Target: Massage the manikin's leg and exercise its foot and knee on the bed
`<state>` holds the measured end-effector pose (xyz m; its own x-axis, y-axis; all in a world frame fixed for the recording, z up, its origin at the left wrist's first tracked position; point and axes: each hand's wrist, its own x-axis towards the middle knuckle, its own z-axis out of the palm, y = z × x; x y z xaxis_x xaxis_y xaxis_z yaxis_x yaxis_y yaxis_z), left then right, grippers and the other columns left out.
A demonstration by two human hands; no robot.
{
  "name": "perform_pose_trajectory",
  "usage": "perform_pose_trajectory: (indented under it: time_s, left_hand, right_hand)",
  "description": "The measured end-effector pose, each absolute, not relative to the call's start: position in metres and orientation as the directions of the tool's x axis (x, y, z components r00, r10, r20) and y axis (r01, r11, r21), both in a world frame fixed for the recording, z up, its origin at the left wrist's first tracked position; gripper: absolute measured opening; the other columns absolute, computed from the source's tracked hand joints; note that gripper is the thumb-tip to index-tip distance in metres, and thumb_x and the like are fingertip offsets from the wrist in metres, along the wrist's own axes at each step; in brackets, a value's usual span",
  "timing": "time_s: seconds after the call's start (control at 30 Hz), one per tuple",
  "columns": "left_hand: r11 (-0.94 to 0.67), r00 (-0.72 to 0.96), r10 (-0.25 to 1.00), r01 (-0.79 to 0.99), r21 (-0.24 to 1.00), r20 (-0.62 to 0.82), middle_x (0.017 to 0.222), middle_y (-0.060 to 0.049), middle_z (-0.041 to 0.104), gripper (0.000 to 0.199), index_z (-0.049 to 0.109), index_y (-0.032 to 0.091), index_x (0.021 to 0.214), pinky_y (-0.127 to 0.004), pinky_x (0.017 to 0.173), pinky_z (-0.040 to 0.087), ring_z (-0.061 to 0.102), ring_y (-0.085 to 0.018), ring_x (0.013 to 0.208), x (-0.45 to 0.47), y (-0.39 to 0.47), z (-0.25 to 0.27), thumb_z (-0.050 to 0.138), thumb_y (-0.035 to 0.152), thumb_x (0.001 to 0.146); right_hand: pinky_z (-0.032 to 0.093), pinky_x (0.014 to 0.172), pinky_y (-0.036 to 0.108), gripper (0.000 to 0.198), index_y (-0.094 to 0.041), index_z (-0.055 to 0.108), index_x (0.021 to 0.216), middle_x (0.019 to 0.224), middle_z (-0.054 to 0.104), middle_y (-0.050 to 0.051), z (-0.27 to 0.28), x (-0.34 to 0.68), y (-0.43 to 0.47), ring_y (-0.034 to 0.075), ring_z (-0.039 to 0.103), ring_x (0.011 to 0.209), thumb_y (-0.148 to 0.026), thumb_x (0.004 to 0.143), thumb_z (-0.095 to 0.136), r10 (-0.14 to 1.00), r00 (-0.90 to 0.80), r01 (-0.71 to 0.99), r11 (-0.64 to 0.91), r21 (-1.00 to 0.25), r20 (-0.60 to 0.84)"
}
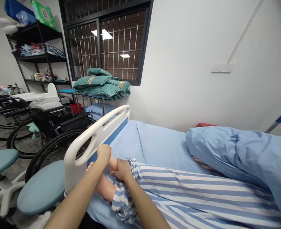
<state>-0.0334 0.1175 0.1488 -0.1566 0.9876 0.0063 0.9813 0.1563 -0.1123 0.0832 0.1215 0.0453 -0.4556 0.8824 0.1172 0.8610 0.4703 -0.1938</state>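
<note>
On the bed lies a figure that looks like a care manikin, in blue-and-white striped trousers (169,176). My left hand (104,152) is closed round the far foot, close to the footboard, and covers most of it. My right hand (121,168) grips the ankle (112,163) of that same leg, just below the bunched trouser cuff (133,165). The near leg (106,187) rests bare below its rolled cuff, its toes (90,166) partly hidden behind my left forearm. A folded blue quilt (228,152) covers the upper body, with fingers showing beneath its edge.
A white footboard (77,148) closes the bed's left end. Beyond it stand wheelchairs (57,130) and round stools (41,187). Green bedding (104,84) is piled on a rack under the window. Black shelves (39,57) hold linen and supplies. The blue sheet (159,140) runs along the wall.
</note>
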Motion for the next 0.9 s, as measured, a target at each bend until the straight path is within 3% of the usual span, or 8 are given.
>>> perform_pose_trajectory:
  time_s: [0.37,0.57,0.67,0.77,0.9]
  left_hand:
    - [0.176,-0.199,0.978,0.952,-0.249,-0.069,0.055,-0.013,0.061,0.015,0.067,0.004,0.069,-0.032,0.056,0.042,0.062,-0.024,0.059,-0.022,0.155,0.127,0.053,0.006,0.068]
    - [0.127,-0.120,0.992,0.978,-0.164,0.048,0.076,-0.015,0.066,0.030,0.067,0.011,0.088,-0.031,0.064,0.045,0.063,-0.022,0.076,-0.029,0.145,0.122,0.039,0.008,0.078]
    - [0.178,-0.158,0.970,0.979,-0.096,0.183,0.090,-0.018,0.064,0.036,0.062,0.009,0.100,-0.030,0.065,0.045,0.062,-0.023,0.083,-0.032,0.136,0.119,0.030,0.011,0.083]
    - [0.240,-0.237,0.924,0.970,0.025,0.300,0.089,-0.018,0.063,0.036,0.059,0.007,0.099,-0.031,0.064,0.046,0.062,-0.023,0.080,-0.033,0.131,0.114,0.028,0.013,0.084]
    - [0.297,-0.332,0.885,0.943,0.153,0.326,0.088,-0.015,0.063,0.035,0.059,0.010,0.095,-0.029,0.067,0.045,0.062,-0.021,0.080,-0.033,0.127,0.109,0.026,0.015,0.086]
  right_hand:
    - [0.040,0.076,0.037,0.057,-0.015,0.054,0.094,0.094,0.063,0.013,0.051,0.086,0.122,0.029,0.058,0.088,-0.059,0.059,0.065,0.880,-0.464,0.853,0.474,-0.219,0.099]
    - [0.040,0.076,0.036,0.057,-0.015,0.053,0.095,0.096,0.063,0.013,0.052,0.084,0.124,0.028,0.058,0.089,-0.060,0.060,0.063,0.883,-0.464,0.863,0.468,-0.188,0.067]
    - [0.039,0.076,0.036,0.058,-0.015,0.052,0.095,0.095,0.063,0.013,0.049,0.083,0.124,0.028,0.059,0.088,-0.062,0.062,0.061,0.887,-0.456,0.872,0.461,-0.164,0.065]
    - [0.039,0.077,0.036,0.060,-0.015,0.051,0.097,0.095,0.063,0.014,0.044,0.083,0.126,0.028,0.058,0.090,-0.063,0.062,0.061,0.880,-0.470,0.867,0.475,-0.152,0.073]
    - [0.038,0.077,0.036,0.059,-0.016,0.050,0.098,0.095,0.063,0.013,0.040,0.084,0.126,0.028,0.058,0.090,-0.063,0.062,0.060,0.875,-0.475,0.862,0.484,-0.152,0.090]
